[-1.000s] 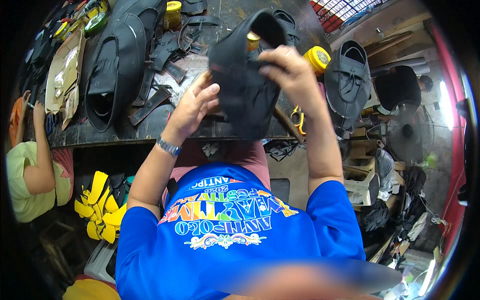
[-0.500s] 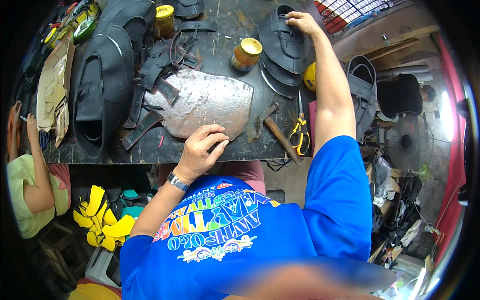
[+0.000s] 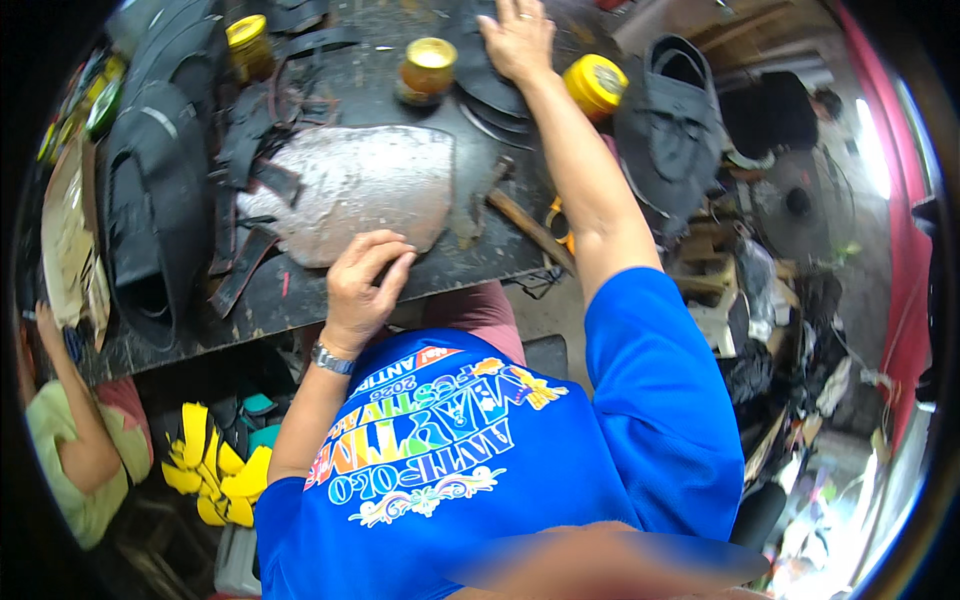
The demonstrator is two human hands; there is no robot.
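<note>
My right hand [image 3: 518, 42] reaches to the far side of the table with its fingers spread. It lies over a stack of black shoe uppers [image 3: 482, 88] and hides part of it. My left hand [image 3: 362, 285] rests at the near edge of a worn, silvery slab [image 3: 365, 185], fingers loosely bent and holding nothing. Right of the slab lies a hammer [image 3: 530, 228] with a wooden handle. Beside my right forearm show the orange-yellow handles of scissors [image 3: 562, 222], mostly hidden. A glue-stained jar [image 3: 427, 72] stands beyond the slab.
Large black shoe uppers [image 3: 150, 215] and dark strap pieces [image 3: 250, 150] cover the table's left side. A yellow tub [image 3: 596, 85] and another black upper [image 3: 672, 125] are at the right. At the left edge sits another person [image 3: 85, 440]. Yellow cut pieces [image 3: 215, 470] lie below the table.
The view has shifted, tilting the table. My right hand has gone from gripping the top upper with bent fingers to lying spread over the stack. My left hand stays by the slab's edge.
</note>
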